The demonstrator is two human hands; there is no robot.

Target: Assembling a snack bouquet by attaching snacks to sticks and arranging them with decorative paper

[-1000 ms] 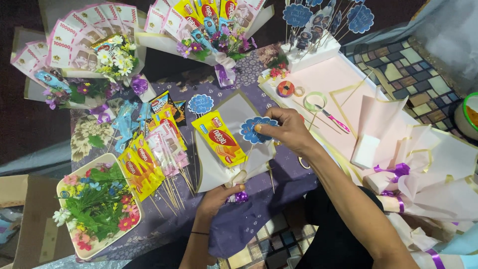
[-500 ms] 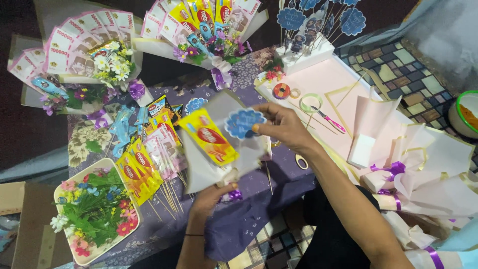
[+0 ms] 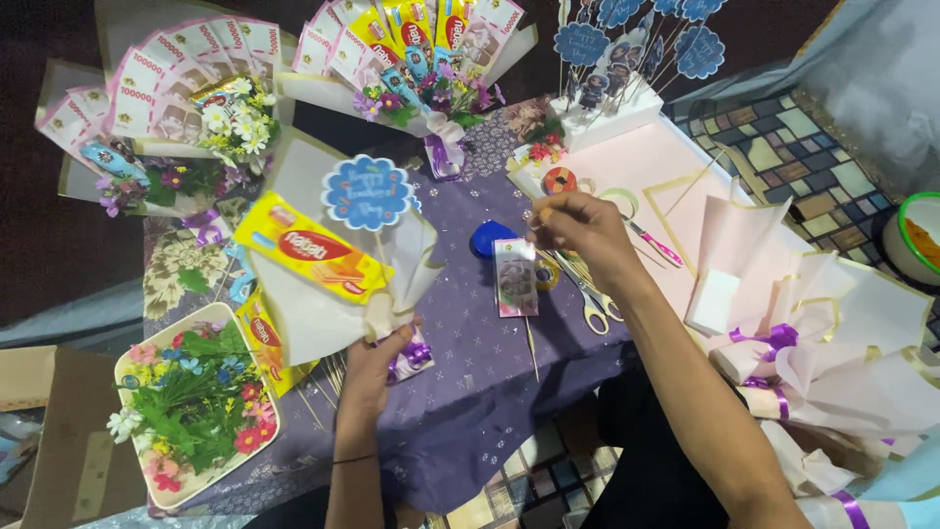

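My left hand (image 3: 374,367) grips the base of a cream paper-wrapped bouquet (image 3: 323,294), raised above the purple cloth. The bouquet holds a yellow snack packet (image 3: 311,251) and a blue scalloped card on a stick (image 3: 368,192). A purple ribbon (image 3: 409,357) shows beside my left hand. My right hand (image 3: 585,232) hovers over the cloth with fingertips pinched together, and I cannot tell if anything is between them. Just below it lies a banknote taped to a wooden skewer (image 3: 516,282), next to a blue heart-shaped object (image 3: 490,237).
Two finished banknote-and-snack bouquets (image 3: 147,108) (image 3: 411,49) lie at the back. A tray of artificial flowers (image 3: 191,407) sits front left. Scissors (image 3: 587,299), a tape roll (image 3: 559,180), a foam block with blue toppers (image 3: 612,108) and pink wrapping paper with purple ribbon (image 3: 803,333) fill the right.
My left hand lifted and turned the bouquet upward to the left. My right hand let go of the blue card, now standing in the bouquet, and moved right over the skewered banknote.
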